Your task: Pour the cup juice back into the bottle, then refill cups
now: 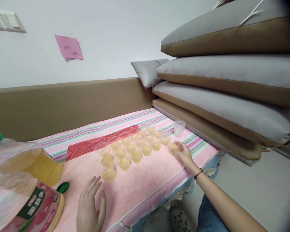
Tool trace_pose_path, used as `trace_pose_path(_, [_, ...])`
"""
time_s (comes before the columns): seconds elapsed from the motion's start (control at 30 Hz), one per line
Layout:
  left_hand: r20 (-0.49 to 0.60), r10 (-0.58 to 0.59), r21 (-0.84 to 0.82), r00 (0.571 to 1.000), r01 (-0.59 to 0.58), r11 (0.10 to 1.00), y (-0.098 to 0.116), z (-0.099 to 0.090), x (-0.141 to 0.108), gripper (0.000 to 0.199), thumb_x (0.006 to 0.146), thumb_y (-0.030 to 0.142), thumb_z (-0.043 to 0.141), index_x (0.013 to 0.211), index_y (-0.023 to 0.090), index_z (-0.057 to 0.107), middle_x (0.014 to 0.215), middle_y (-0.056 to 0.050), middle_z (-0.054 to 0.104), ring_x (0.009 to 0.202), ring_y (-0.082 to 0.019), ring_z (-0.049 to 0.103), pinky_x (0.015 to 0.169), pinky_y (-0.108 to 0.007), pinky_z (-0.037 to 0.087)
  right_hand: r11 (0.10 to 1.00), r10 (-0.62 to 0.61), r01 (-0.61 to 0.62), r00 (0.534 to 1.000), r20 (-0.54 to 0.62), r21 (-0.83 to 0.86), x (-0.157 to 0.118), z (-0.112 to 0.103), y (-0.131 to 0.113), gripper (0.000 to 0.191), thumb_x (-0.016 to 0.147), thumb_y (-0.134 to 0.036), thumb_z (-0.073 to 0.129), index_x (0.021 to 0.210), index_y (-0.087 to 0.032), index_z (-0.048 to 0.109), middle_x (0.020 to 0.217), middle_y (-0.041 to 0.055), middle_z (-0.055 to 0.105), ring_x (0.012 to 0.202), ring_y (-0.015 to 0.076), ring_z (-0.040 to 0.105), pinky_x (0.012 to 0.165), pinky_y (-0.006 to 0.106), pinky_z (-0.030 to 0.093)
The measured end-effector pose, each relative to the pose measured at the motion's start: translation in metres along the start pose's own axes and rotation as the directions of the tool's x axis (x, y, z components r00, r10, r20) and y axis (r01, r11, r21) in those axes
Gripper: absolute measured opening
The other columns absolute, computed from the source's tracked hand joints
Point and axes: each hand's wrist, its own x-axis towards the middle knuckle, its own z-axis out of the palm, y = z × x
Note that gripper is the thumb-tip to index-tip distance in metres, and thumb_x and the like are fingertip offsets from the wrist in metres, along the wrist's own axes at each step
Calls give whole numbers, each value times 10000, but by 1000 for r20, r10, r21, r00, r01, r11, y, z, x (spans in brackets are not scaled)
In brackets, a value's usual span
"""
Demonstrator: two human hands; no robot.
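Note:
Several small clear plastic cups of yellow liquid stand in rows on a pink striped towel. My right hand reaches to the rows' right end, its fingers around one filled cup. My left hand rests flat on the towel with fingers apart, just below the nearest filled cup, holding nothing. A stack of empty clear cups stands beyond the right hand.
A large plastic jug of yellow liquid lies at the left, with its green cap beside it. A red plastic sheet lies behind the cups. Stacked grey and brown cushions fill the right. A tan wall panel runs behind.

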Motion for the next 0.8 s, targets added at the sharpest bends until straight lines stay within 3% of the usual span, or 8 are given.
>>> trace_pose_path(0.17, [1, -39, 4, 999, 39, 999, -2, -2, -3, 324, 882, 193, 548, 1205, 193, 515, 1236, -148, 616, 1230, -310, 567, 986, -495, 493, 1000, -24, 24, 999, -34, -5, 0, -10, -13, 548, 532, -428, 843, 1003, -253, 624, 1137, 108, 696, 1089, 312, 659, 961, 491, 536])
trace_pose_path(0.33, [8, -28, 0, 1000, 28, 1000, -2, 0, -3, 335, 879, 182, 551, 1212, 190, 513, 1235, -148, 614, 1234, -309, 561, 989, -492, 490, 998, -55, 53, 995, -83, -26, 16, -10, -24, 533, 581, -435, 817, 1040, -243, 627, 1154, 107, 694, 1115, 304, 650, 978, 474, 527])
trace_pose_path(0.6, [15, -18, 19, 1000, 17, 1000, 2, -2, -4, 347, 884, 187, 546, 1230, 170, 513, 1238, -156, 611, 1228, -306, 562, 993, -464, 484, 987, -135, 119, 981, -143, -111, 43, -5, -34, 672, 555, -417, 824, 1159, -196, 628, 1195, 130, 678, 1101, 325, 632, 983, 506, 486])
trace_pose_path(0.7, [81, -28, 57, 996, 24, 998, 3, -2, -12, 332, 911, 235, 506, 1238, 176, 518, 1205, -124, 640, 1126, -246, 627, 926, -365, 532, 973, -173, 147, 975, -140, -178, 47, -6, -34, 674, 557, -411, 821, 1170, -194, 644, 1197, 135, 680, 1101, 335, 624, 951, 509, 496])
trace_pose_path(0.8, [230, 67, 55, 971, -82, 995, -1, 5, -25, 311, 926, 264, 462, 1223, 219, 542, 1123, -68, 694, 989, -184, 685, 818, -264, 567, 942, -230, 193, 967, -110, -274, 51, -4, -31, 653, 587, -416, 798, 1185, -198, 654, 1208, 129, 673, 1109, 326, 617, 950, 493, 491])
